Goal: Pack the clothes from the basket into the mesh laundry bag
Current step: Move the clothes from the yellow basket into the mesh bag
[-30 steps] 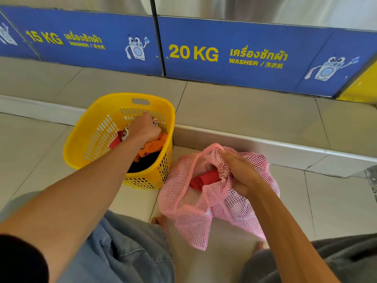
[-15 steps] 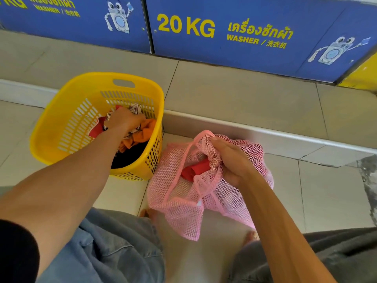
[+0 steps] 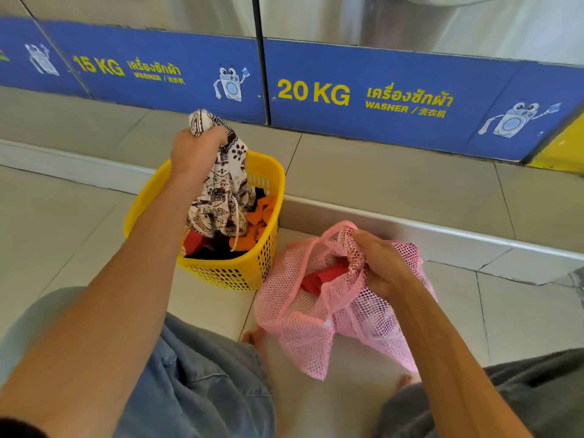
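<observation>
1. Tiled floor (image 3: 395,184), pale grey; blue washer panels (image 3: 363,99) behind, lettered "15 KG" and "20 KG" in yellow.
2. Yellow basket (image 3: 268,248), perforated plastic, on the floor; holds orange cloth (image 3: 257,222), red and black pieces.
3. Patterned garment (image 3: 221,191), cream with dark print, hanging above the basket; bunched top gripped in left hand (image 3: 192,150).
4. Mesh laundry bag (image 3: 303,324), pink, open-weave, just right of the basket; red garment (image 3: 322,276) inside.
5. Right hand (image 3: 382,263), clenched on the bag's gathered rim.

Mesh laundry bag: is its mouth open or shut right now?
Open. The right hand holds the pink mesh laundry bag by its rim, and a red garment shows inside.
</observation>
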{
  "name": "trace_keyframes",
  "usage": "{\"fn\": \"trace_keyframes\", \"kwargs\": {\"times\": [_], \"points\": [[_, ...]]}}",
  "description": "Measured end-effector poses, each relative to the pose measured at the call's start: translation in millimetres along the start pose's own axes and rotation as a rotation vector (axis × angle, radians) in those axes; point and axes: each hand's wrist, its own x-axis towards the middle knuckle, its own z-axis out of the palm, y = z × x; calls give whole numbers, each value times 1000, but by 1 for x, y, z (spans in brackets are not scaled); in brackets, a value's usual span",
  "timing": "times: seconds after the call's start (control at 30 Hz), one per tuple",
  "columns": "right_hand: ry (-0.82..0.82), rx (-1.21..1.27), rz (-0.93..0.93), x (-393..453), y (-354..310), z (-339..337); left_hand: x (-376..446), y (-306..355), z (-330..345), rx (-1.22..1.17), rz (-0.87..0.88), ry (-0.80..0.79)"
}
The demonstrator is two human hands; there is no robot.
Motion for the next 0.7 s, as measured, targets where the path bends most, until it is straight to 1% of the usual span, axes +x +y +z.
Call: {"fn": "trace_keyframes", "kwargs": {"times": [0.1,0.17,0.2,0.23,0.3,0.33,0.37,0.4,0.43,0.5,0.6,0.63,0.7], "points": [[2,-26,-17,-2,-2,-1,9,17,-18,-166,-28,21],[-10,-36,-11,-3,-3,-2,15,17,-25,-142,-110,-46],[-13,-39,-7,-2,-3,-2,19,10,-25,-75,-180,-129],[-19,-44,-8,-2,-3,-2,19,2,-23,23,-260,-254],[-37,-55,-4,1,-1,-1,16,-24,-11,299,-410,-515],[-45,-58,-1,3,1,-2,14,-40,-2,458,-448,-599],[-50,-61,0,6,2,-4,9,-55,8,617,-456,-646],[-56,-62,1,8,3,-6,6,-72,17,779,-431,-658],[-56,-60,2,11,6,-7,6,-90,24,915,-385,-639],[-53,-60,2,15,8,-10,4,-120,32,1064,-339,-541],[-38,-46,0,17,9,-16,12,-144,41,1099,-346,-418],[-29,-44,1,18,9,-19,15,-144,44,1077,-344,-408],[-17,-43,6,20,11,-22,24,-144,47,1059,-330,-452]]}}
